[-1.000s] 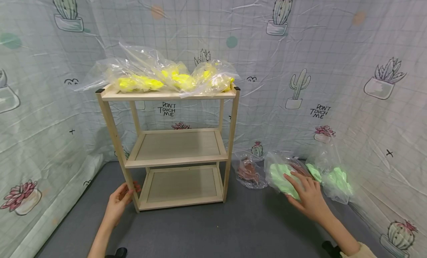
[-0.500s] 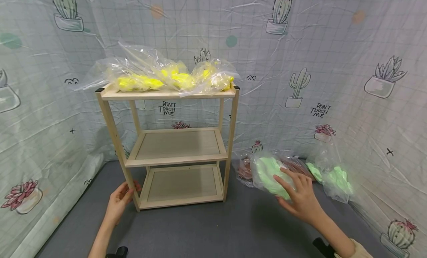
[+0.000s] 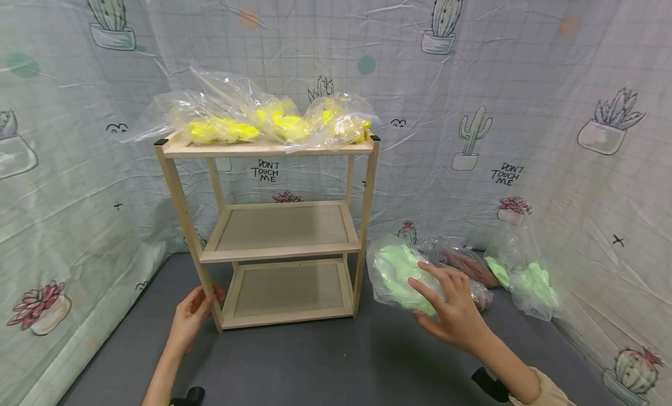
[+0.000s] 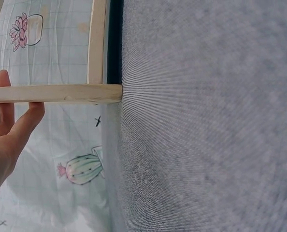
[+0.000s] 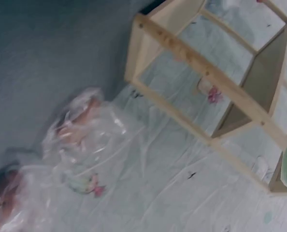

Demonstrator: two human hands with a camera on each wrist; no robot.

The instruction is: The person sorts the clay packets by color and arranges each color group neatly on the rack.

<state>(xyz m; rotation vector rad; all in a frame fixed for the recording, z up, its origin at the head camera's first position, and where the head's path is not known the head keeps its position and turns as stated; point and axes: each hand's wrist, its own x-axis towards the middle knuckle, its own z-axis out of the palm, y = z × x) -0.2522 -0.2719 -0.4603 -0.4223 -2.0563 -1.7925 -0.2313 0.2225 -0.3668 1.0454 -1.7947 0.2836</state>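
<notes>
1. Right hand point(image 3: 454, 312): fingers curled over the near side of the light-green bag point(image 3: 399, 272), gripping it through the clear plastic; bag held just right of the shelf unit's front right post point(image 3: 364, 237), near the level of the middle shelf point(image 3: 280, 228).
2. Change over the last second: same bag previously further right, against the brown bags and beside the other green one; now carried leftward and slightly up, close to the shelf unit. Read as a transfer under way toward a shelf, not yet placed.
3. Left hand point(image 3: 191, 312): wrapped loosely round the foot of the front left post point(image 3: 181, 219), thumb and fingers on either side; position unchanged across the second, apparently steadying the frame. Left wrist view: fingers point(image 4: 8, 116) lying against the wooden post point(image 4: 56, 94).
4. Top shelf point(image 3: 262, 149): already loaded with yellow bags point(image 3: 262, 123); middle shelf and bottom shelf point(image 3: 289, 289) bare of bags.
5. Left behind on the grey floor point(image 3: 315, 365): brown bags point(image 3: 469, 269) and a second green bag point(image 3: 527, 283) against the cactus-print backdrop point(image 3: 525, 102).
6. Right wrist view: blurred; shelf frame point(image 5: 201, 67) and a clear bag with brown contents point(image 5: 80, 130) discernible, grip itself out of frame.
</notes>
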